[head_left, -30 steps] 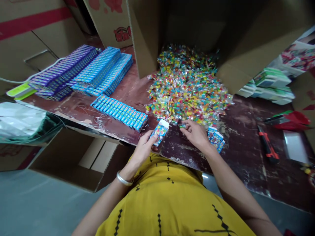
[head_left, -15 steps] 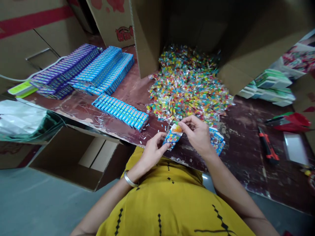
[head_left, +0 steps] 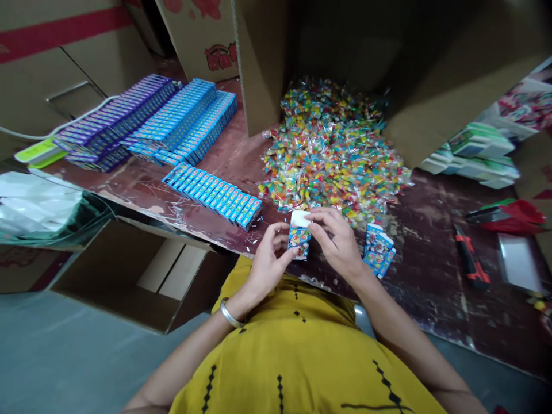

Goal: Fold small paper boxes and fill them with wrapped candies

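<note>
Small box [head_left: 298, 238]: while the left hand [head_left: 272, 256] grips it over the counter [head_left: 426, 230], the right hand [head_left: 338, 241] pinches its top.
Ahead: candy packets [head_left: 336, 155], heaped broadly.
Left: blue box row [head_left: 213, 195].
Right: loose cartons [head_left: 378, 253], cutter [head_left: 471, 259].

From the held box [head_left: 300, 238], a candy pile [head_left: 332, 155] blocks 12 o'clock, carton walls [head_left: 262, 80] 11 and 1; a box row [head_left: 213, 194] bars 10. At 3, past the right hand [head_left: 338, 244], lie flat boxes [head_left: 379, 253], then open table [head_left: 425, 253] up to the cutter [head_left: 470, 259].

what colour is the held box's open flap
The flap is white; the head view shows it best.
</note>
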`<state>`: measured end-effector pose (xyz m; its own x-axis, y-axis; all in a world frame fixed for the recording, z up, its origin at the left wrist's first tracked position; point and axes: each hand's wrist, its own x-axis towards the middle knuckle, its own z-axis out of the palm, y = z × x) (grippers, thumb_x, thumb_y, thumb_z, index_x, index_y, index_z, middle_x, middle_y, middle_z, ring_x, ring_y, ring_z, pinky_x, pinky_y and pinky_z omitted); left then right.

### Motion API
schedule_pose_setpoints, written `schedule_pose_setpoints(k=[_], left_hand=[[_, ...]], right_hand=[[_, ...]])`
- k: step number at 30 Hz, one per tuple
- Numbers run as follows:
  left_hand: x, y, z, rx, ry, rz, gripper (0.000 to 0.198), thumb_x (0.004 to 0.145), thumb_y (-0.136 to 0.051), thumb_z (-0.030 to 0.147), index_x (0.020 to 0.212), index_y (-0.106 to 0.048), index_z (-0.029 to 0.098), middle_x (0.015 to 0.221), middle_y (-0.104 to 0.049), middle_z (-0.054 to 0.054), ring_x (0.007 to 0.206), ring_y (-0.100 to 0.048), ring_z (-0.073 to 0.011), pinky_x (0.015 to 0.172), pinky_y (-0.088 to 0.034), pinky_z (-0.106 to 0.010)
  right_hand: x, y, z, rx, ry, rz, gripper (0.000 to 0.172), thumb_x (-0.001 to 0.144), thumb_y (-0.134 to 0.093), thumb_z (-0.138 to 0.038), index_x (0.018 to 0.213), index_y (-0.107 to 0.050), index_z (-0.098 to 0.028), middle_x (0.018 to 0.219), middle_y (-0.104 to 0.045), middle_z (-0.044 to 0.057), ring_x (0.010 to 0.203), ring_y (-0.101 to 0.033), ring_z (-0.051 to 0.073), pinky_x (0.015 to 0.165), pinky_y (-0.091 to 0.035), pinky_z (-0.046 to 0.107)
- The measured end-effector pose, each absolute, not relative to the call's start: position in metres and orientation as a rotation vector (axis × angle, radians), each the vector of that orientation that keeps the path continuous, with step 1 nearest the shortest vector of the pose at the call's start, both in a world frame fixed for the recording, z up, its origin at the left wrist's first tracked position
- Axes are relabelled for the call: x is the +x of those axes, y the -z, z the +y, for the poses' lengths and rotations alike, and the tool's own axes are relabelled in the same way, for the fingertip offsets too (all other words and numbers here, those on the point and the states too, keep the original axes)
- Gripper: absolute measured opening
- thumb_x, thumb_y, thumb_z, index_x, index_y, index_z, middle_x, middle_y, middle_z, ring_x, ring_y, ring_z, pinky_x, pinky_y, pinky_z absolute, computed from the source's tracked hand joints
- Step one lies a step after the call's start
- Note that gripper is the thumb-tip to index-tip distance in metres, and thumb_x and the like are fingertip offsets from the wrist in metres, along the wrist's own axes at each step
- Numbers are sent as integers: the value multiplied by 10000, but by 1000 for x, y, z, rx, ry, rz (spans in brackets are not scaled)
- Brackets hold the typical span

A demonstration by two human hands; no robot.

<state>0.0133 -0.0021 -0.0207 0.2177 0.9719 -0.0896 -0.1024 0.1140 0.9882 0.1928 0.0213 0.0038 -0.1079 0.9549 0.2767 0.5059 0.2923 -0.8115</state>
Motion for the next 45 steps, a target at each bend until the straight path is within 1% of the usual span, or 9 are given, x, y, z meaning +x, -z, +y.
schedule_pose_setpoints(k=[5,11,17,23,27,35,39,43,45], left_hand=[[13,16,-3,1138,-1028,949,560,845,-714,223,1351,-475,236,1058,-666,-42,937,-657,-161,817,-545,-272],[13,20,-1,1071,-942,879,419,806,-731,178,1164,-516,211,1026,-644,-24,870,-635,-139,787,-535,-256],[18,22,0,976,-989,872,504,777,-765,182,1156,-436,237,1083,-621,-30,888,-649,-145,784,-542,-277],[15,24,-1,1048,-1014,974,525,750,-770,147,1150,-443,234,1002,-574,5,848,-614,-106,761,-517,-231],[10,19,0,1143,-956,1030,517,780,-741,161,1195,-441,232,1032,-581,-10,867,-626,-116,775,-523,-244],[6,16,-1,1198,-897,981,652,809,-718,182,1389,-428,247,1081,-626,-49,889,-660,-159,809,-558,-308],[2,10,3,1137,-932,972,495,823,-710,194,1282,-526,204,1031,-641,-45,916,-655,-162,811,-542,-276],[-1,10,8,1063,-991,971,445,797,-752,227,1182,-532,190,1030,-645,-44,903,-651,-155,794,-538,-263],[-1,13,10,1050,-999,980,479,788,-766,246,1192,-516,194,1021,-651,-45,912,-652,-159,803,-538,-270]], right_hand=[[189,15,11,-1317,-1055,-1427,273,903,-676,-405,1113,-692,-232,974,-746,52,849,-715,214,769,-578,342],[186,21,7,-1287,-956,-1469,167,914,-656,-373,879,-720,-223,1001,-731,58,916,-692,222,839,-551,359],[180,17,11,-1189,-1056,-1268,236,852,-743,-331,1016,-591,-256,977,-721,29,904,-693,196,819,-554,330],[183,10,24,-1244,-1207,-1278,264,790,-793,-414,770,-623,-212,812,-695,14,738,-631,161,696,-514,287],[191,8,34,-1300,-1327,-1290,285,693,-864,-397,800,-700,-190,784,-713,20,712,-638,164,686,-516,297],[197,7,40,-1321,-1320,-1360,324,742,-809,-471,684,-668,-185,656,-663,-2,619,-591,149,617,-497,293],[198,0,29,-1292,-1245,-1587,262,846,-719,-452,907,-695,-198,892,-710,30,779,-656,177,718,-547,320],[200,-4,15,-1227,-1096,-2041,829,699,-858,-392,1414,-456,-268,1421,-553,101,1229,-588,283,1005,-523,448],[198,-2,11,-1216,-879,-2175,853,715,-838,-343,1445,-405,-252,1487,-488,130,1355,-490,308,1114,-440,500]])
